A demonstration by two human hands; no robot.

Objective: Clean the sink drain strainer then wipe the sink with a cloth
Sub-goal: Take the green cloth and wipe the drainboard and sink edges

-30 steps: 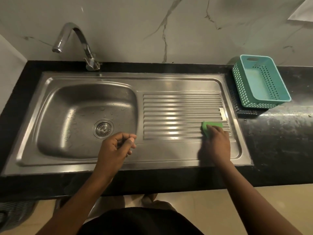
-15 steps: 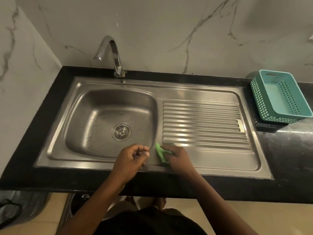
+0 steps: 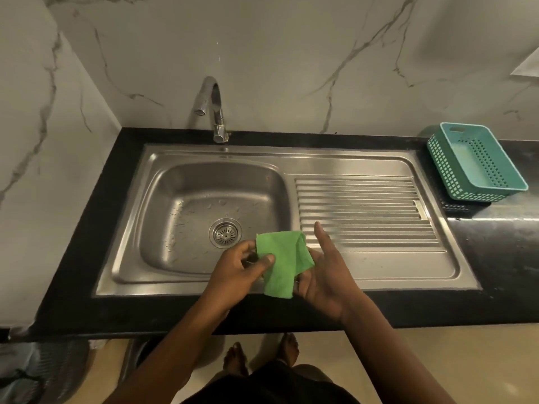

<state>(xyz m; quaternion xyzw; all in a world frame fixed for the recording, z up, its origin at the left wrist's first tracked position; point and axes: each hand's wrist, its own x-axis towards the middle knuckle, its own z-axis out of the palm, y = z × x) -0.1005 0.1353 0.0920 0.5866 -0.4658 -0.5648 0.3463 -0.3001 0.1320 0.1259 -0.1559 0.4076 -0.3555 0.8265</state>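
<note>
A green cloth (image 3: 282, 259) is spread between my two hands above the front rim of the steel sink (image 3: 151, 228). My left hand (image 3: 237, 271) pinches the cloth's left edge with thumb and fingers. My right hand (image 3: 323, 274) lies palm up under the cloth's right side, thumb raised. The round metal drain strainer (image 3: 225, 232) sits in the drain at the bottom of the basin, just beyond my left hand. Water drops dot the basin floor.
A ribbed drainboard (image 3: 361, 211) fills the sink's right half. A curved tap (image 3: 214, 109) stands behind the basin. A teal plastic basket (image 3: 475, 161) sits on the black counter (image 3: 495, 258) at the right. Marble walls rise behind and to the left.
My right hand carried the cloth from the drainboard's right end leftward to the sink's front middle. Both hands now hold it unfolded between them.
</note>
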